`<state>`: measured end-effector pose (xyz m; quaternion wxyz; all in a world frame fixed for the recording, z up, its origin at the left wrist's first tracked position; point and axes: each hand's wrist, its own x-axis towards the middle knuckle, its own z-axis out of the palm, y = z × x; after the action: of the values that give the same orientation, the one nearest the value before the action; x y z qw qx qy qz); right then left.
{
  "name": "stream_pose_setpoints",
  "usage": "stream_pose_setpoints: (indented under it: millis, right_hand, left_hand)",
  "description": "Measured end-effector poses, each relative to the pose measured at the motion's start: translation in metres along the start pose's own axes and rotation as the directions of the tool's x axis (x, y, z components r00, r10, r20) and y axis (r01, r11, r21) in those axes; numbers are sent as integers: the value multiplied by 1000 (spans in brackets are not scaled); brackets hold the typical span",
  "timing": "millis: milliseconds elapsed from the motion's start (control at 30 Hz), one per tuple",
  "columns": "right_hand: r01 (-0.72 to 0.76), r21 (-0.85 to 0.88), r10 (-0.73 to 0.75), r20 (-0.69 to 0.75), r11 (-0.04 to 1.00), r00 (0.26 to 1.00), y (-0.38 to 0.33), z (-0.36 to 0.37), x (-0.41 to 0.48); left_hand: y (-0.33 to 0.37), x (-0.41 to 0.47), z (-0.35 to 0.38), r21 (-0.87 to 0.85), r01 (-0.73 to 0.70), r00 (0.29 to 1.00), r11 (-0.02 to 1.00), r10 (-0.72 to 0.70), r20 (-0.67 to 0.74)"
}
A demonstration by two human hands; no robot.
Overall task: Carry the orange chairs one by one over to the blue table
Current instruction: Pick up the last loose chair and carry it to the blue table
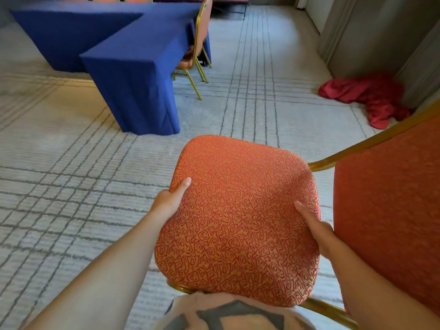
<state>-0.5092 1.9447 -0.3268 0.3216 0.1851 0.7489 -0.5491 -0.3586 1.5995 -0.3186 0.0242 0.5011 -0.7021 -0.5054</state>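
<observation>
Carpet (pixel 71 186), pale with grey grid lines, lies open between the person and the blue bench (pixel 133 67), so there is broad room to walk ahead and to the left. The bench stands in the upper left, its draped near corner jutting toward the viewer, an edge to steer round. The orange chair (pixel 238 217) is off the floor and close to the body, the seat tipped up toward the camera and the backrest off to the right with its gold frame angled outward. This looks like the carrying step, roughly midway across. A second orange chair (pixel 198 44) is already tucked against the bench's right side, its gold legs splayed onto the carpet; I judge that the next move is to walk forward, swing the carried chair clear of those legs and the bench corner, and set it down alongside. A red cloth (pixel 371 98) lies heaped on the floor by the wall (pixel 381 32) at right, a trip risk if the path drifts that way. The left hand (pixel 169 201) grips the seat's left edge, thumb on top, and the right hand (pixel 316 229) grips the right edge likewise; the fingers beneath are hidden.
</observation>
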Motion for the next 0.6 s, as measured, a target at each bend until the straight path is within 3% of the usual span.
stream_pose_setpoints:
  millis: [400,600]
  right_hand:
    - [-1,16,1,0,1000,1000,-165,131,161]
    - [61,57,-58,-48,997,997,-278,199,235]
  left_hand:
    - [123,228,-24,-36,14,1000,999,-13,26]
    - [217,357,-47,-6,-76,997,997,76,-14]
